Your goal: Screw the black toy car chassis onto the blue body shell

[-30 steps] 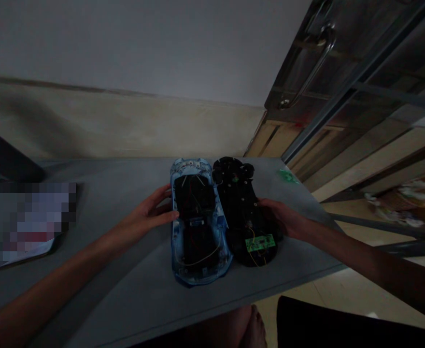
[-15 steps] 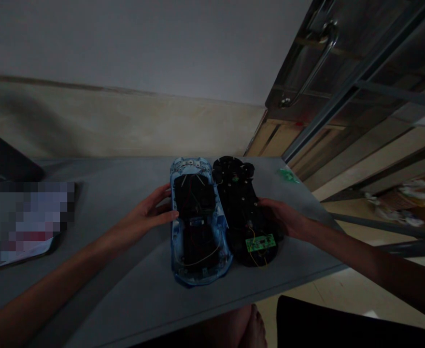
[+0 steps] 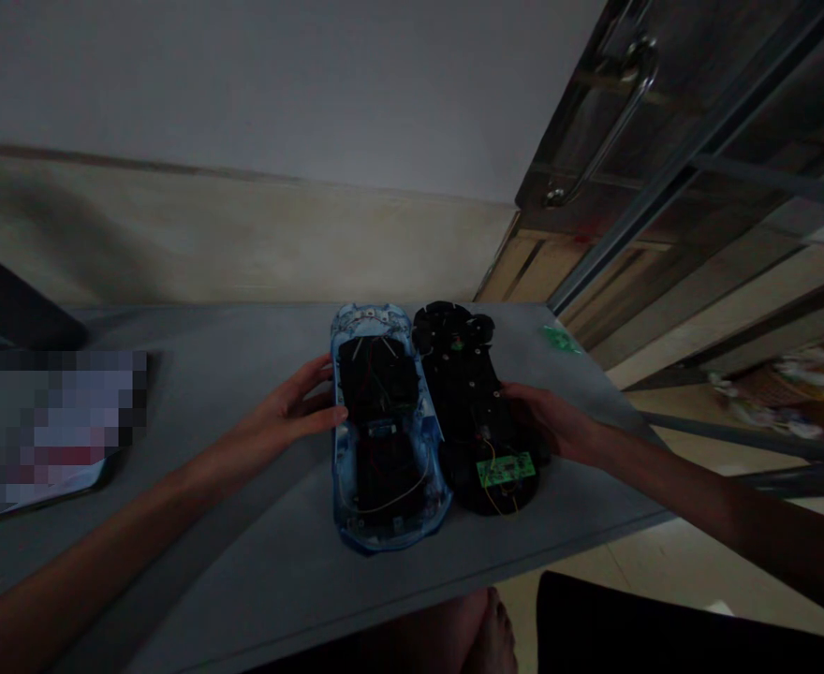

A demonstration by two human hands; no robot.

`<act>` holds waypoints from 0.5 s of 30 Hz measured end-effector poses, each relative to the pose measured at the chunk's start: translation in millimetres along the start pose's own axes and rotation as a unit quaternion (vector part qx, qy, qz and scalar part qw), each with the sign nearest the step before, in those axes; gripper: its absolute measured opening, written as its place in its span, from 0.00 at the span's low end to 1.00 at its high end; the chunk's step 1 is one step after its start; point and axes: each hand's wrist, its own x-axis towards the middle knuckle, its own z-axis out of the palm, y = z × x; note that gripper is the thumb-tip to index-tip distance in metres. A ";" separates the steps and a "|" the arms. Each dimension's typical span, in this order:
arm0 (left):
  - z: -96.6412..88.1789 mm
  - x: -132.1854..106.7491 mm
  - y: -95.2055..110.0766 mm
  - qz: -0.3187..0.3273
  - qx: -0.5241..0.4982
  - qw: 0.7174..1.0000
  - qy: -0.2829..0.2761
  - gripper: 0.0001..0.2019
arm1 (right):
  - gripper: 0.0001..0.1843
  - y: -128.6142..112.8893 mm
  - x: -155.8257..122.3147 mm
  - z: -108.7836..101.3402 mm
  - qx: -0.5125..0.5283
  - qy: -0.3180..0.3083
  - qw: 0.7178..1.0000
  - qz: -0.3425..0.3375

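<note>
A blue toy car body shell (image 3: 384, 440) lies upside down on the grey table (image 3: 243, 524), its wiring showing. Beside it on the right lies the black chassis (image 3: 478, 412) with a small green circuit board (image 3: 503, 468) and yellow wires. My left hand (image 3: 292, 407) rests against the shell's left edge, fingers stretched along it. On the other side my right hand (image 3: 556, 426) touches the right side of the chassis, fingers curled around its edge.
A blurred paper or booklet (image 3: 53, 426) lies at the table's left. A small green item (image 3: 559, 339) sits near the far right corner. A metal door with a handle (image 3: 615, 122) stands to the right; the table's front edge runs close to my knees.
</note>
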 end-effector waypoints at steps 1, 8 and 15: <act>0.3 -0.1 0.5 0.003 -0.001 1.000 -0.002 0.48 | 0.15 -0.4 0.1 0.6 0.008 0.005 1.000 0.010; 1.4 -2.4 3.8 -0.008 0.003 1.000 0.004 0.49 | 0.15 -6.9 -3.2 10.0 0.026 0.061 0.996 0.056; 1.1 -0.7 0.7 -0.001 -0.012 1.000 0.008 0.47 | 0.15 -4.8 -1.3 6.3 0.035 0.062 0.996 0.060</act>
